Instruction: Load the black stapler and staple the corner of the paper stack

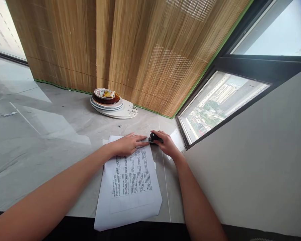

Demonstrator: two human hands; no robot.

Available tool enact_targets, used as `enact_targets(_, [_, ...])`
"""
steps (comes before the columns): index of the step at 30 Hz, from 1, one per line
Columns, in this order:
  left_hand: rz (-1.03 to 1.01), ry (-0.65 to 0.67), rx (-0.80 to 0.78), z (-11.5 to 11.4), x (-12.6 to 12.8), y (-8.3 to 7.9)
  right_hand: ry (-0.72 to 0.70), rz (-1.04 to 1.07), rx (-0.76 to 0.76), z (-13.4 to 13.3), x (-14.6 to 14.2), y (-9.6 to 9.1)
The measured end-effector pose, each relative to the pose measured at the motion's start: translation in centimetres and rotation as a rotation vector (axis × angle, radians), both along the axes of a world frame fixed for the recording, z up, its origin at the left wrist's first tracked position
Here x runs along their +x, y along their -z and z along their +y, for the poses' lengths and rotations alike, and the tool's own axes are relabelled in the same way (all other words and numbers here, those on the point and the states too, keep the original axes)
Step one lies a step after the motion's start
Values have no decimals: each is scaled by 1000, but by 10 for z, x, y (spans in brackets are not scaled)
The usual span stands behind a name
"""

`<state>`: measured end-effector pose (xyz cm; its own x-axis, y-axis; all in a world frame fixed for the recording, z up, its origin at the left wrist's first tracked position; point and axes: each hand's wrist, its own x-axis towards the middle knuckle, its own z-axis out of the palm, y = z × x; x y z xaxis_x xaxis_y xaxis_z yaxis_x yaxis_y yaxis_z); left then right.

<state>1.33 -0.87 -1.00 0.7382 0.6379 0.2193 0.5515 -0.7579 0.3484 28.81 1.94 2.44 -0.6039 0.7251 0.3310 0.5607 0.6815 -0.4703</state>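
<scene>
Printed sheets of paper (131, 187) lie on the grey marbled surface, their near edge hanging over its front. My left hand (127, 144) rests flat across the upper part of the sheets, fingers stretched out to the right. In my right hand (167, 144) is a black stapler (155, 137), gripped at the right edge of the paper with its front end against the sheets. The fingertips of my left hand are close beside the stapler's front. Whether its jaws are pressed together cannot be made out.
A stack of plates (107, 102) stands beyond the paper, in front of a bamboo blind (110, 50). To the right are a window (215, 103) and a white wall (256, 160). A small grey piece (119, 126) lies past my left hand; scraps (8, 114) lie far left.
</scene>
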Motion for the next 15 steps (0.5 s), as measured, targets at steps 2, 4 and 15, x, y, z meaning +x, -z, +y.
enact_targets(2, [24, 1, 11, -1, 1, -2, 17, 13, 3, 0, -2, 1])
enact_targets(4, [60, 4, 7, -1, 1, -4, 44, 18, 10, 0, -4, 3])
enact_targets(15, [109, -1, -50, -3, 0, -7, 150, -177, 88, -5, -15, 3])
